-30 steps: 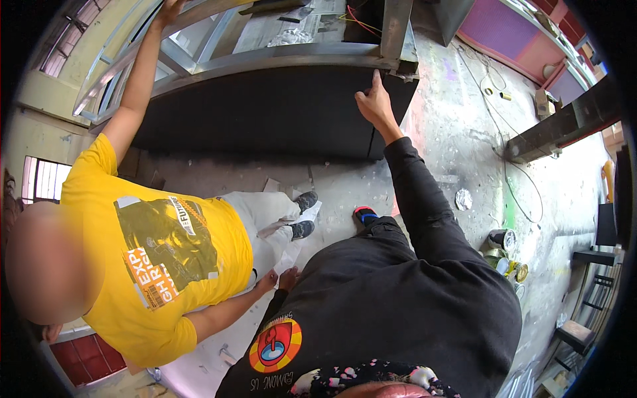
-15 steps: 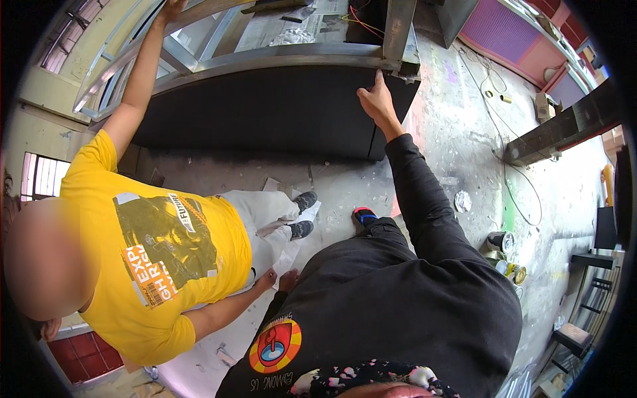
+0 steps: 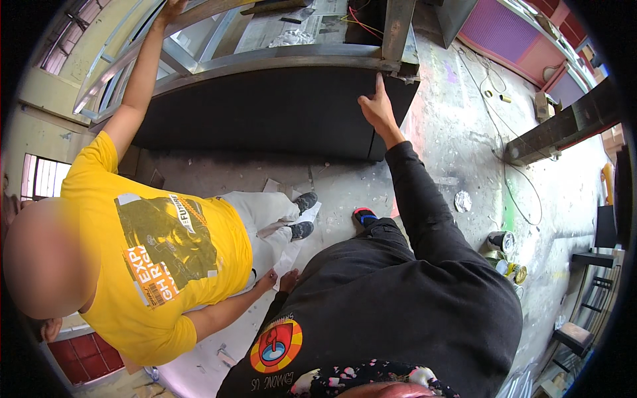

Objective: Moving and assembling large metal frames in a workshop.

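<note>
My right hand (image 3: 379, 114) points at the top right corner of a long black box-like panel (image 3: 265, 113), index finger stretched out and thumb to the side. It holds nothing. The fingertip is just below a metal frame (image 3: 279, 58) resting on the black piece; whether it touches is unclear. At my left side, low by my dark shirt, only part of my left hand (image 3: 289, 280) shows, its fingers hidden. Close beside it is the hand (image 3: 267, 278) of a person in a yellow shirt (image 3: 172, 245), whose other hand (image 3: 174, 8) is at the frame's far left.
Newspaper (image 3: 332, 28), crumpled white material (image 3: 292, 38) and red and yellow wires (image 3: 361, 23) lie inside the frame. On the right are a dark metal beam (image 3: 564, 126), a cable (image 3: 507, 172) on the floor and several paint cans (image 3: 501, 242). Paper scraps (image 3: 292, 249) lie by the person's shoes.
My right hand has drawn back very slightly from the frame's edge, still pointing. The other person has shifted a little; the frame and black panel have stayed put.
</note>
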Tool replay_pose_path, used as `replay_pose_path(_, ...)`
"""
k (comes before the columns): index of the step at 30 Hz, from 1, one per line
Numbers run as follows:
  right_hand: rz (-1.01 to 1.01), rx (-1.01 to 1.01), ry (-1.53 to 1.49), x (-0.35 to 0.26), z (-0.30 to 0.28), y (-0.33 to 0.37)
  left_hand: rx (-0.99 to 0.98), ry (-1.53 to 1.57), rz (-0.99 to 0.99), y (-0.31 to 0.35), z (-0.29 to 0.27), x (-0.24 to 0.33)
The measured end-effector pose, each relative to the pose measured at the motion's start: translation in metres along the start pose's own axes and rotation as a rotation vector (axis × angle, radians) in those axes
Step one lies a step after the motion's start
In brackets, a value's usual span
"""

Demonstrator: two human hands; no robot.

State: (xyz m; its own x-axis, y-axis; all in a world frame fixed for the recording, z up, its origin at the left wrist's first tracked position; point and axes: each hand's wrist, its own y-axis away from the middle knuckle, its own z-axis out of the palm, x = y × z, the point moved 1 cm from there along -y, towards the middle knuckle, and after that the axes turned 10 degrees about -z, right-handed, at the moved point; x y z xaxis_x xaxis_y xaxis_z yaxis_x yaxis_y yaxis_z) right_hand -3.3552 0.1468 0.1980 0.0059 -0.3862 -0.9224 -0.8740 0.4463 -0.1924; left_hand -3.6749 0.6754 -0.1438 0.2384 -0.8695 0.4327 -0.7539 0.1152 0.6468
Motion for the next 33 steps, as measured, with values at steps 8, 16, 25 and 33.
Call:
replay_pose_path(8,0.077,-0.020,0.023,0.007,0.002,0.012,0.127,-0.221,0.311,-0.004,0.007,-0.010)
replay_pose_path(16,-0.032,0.096,0.027,0.037,-0.006,0.007,0.194,-0.238,0.412,-0.006,-0.007,0.000)
replay_pose_path(25,-0.032,0.172,0.098,0.030,-0.024,-0.004,-0.179,0.492,-0.157,-0.009,-0.010,0.005)
replay_pose_path(33,0.001,0.179,0.094,0.027,-0.023,0.001,-0.287,0.852,-0.337,-0.011,0.000,-0.002)
